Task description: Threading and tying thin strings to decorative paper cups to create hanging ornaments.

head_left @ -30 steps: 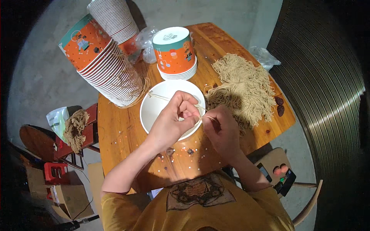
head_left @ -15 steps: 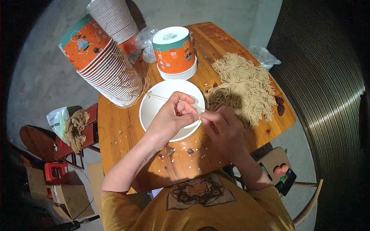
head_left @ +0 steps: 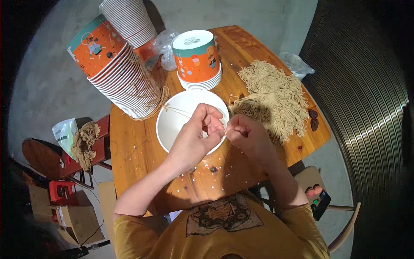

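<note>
The head view shows a person working with both bare hands above a white bowl (head_left: 172, 131) on a wooden table (head_left: 140, 168). A thin beige cord (head_left: 177, 112) crosses over the bowl, running from its left rim to the fingers. The left hand (head_left: 192, 138), over the bowl's lower right part, pinches the cord between thumb and forefinger. The right hand (head_left: 250, 134), just beside the bowl's right rim, has its fingertips drawn together on the cord close to the left hand's; their exact grip is partly hidden.

To the upper left of the bowl, a tall stack of orange and teal paper tubs (head_left: 118, 73) appears tilted, with beige strands around its lower part. Behind the bowl, a shorter stack of similar tubs (head_left: 196, 60) stands upside down, a clear plastic bag (head_left: 166, 47) beside it. To the bowl's right lies a loose heap of beige yarn (head_left: 276, 97), with two dark brown wrinkled pieces (head_left: 314, 124) beyond it. Small pale specks (head_left: 202, 179) dot the wood below the bowl.
</note>
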The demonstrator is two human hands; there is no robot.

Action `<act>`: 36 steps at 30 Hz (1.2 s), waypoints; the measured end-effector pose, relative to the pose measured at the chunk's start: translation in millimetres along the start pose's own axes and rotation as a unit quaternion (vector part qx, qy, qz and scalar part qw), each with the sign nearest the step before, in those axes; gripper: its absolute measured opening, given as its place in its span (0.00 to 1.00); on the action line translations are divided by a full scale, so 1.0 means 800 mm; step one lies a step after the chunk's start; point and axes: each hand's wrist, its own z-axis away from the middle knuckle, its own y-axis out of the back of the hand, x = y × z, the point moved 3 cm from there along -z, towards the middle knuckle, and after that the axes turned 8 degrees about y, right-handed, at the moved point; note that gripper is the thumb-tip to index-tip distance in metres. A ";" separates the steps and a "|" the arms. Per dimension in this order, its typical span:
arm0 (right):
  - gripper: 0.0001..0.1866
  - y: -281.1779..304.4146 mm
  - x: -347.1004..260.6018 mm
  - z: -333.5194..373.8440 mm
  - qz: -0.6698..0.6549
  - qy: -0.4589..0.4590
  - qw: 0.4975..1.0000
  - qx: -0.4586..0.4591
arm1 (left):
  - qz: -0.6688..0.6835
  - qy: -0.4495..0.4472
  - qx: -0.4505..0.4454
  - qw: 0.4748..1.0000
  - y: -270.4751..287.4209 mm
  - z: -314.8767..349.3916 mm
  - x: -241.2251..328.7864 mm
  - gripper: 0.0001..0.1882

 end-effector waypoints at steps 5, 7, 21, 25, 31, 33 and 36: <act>0.08 0.006 0.008 -0.006 -0.085 -0.039 0.995 -0.031 | 0.022 0.004 -0.007 1.000 0.000 -0.003 -0.003 0.12; 0.08 0.006 0.002 -0.004 -0.096 -0.056 0.994 -0.024 | 0.033 0.004 -0.009 0.999 0.000 -0.004 -0.004 0.12; 0.08 0.001 0.014 0.001 -0.082 0.007 0.996 -0.023 | -0.085 -0.014 -0.044 0.995 -0.004 0.003 0.003 0.16; 0.08 0.003 0.002 0.002 -0.128 -0.043 0.990 -0.035 | -0.116 0.011 -0.033 0.993 -0.002 0.004 0.003 0.15; 0.09 0.008 0.023 0.002 -0.168 -0.058 0.984 -0.014 | -0.169 0.007 -0.004 0.986 0.001 0.005 -0.002 0.07; 0.08 0.009 0.024 0.002 -0.142 0.000 0.990 0.007 | -0.184 -0.001 0.007 0.983 0.002 0.005 0.001 0.06; 0.08 0.010 0.029 0.001 -0.121 0.054 0.991 0.006 | -0.196 -0.009 0.029 0.980 0.002 0.005 0.001 0.06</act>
